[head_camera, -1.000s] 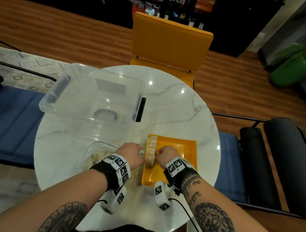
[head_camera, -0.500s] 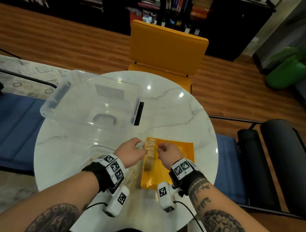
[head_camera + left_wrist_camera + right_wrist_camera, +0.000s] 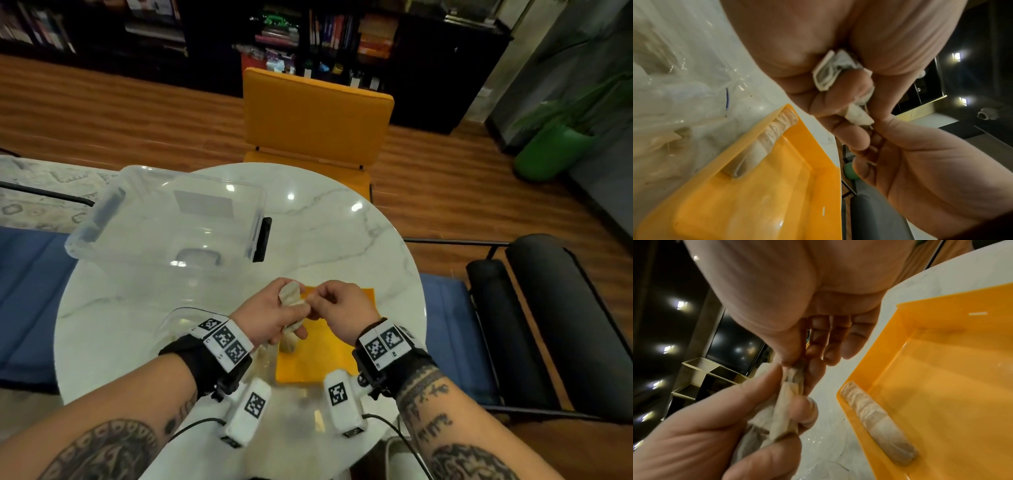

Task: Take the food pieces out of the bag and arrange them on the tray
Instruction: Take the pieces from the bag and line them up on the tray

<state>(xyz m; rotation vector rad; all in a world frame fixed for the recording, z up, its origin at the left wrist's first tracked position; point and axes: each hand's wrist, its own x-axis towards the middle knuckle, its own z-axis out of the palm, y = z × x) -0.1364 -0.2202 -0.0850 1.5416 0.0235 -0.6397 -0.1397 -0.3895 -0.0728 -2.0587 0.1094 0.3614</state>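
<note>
Roll (image 3: 290, 301) sits gripped in my left hand (image 3: 270, 313), my right hand (image 3: 337, 308) pinching its end, above the tray (image 3: 318, 363) where another roll (image 3: 877, 421) lies below my left hand.

Both hands risen off tray (image 3: 346, 363) since a second ago. Left hand (image 3: 270, 313) now grips pale food piece (image 3: 290, 297) aloft; right hand (image 3: 337, 310) pinches its end (other roll (image 3: 877, 420) remains along tray's left rim).
</note>
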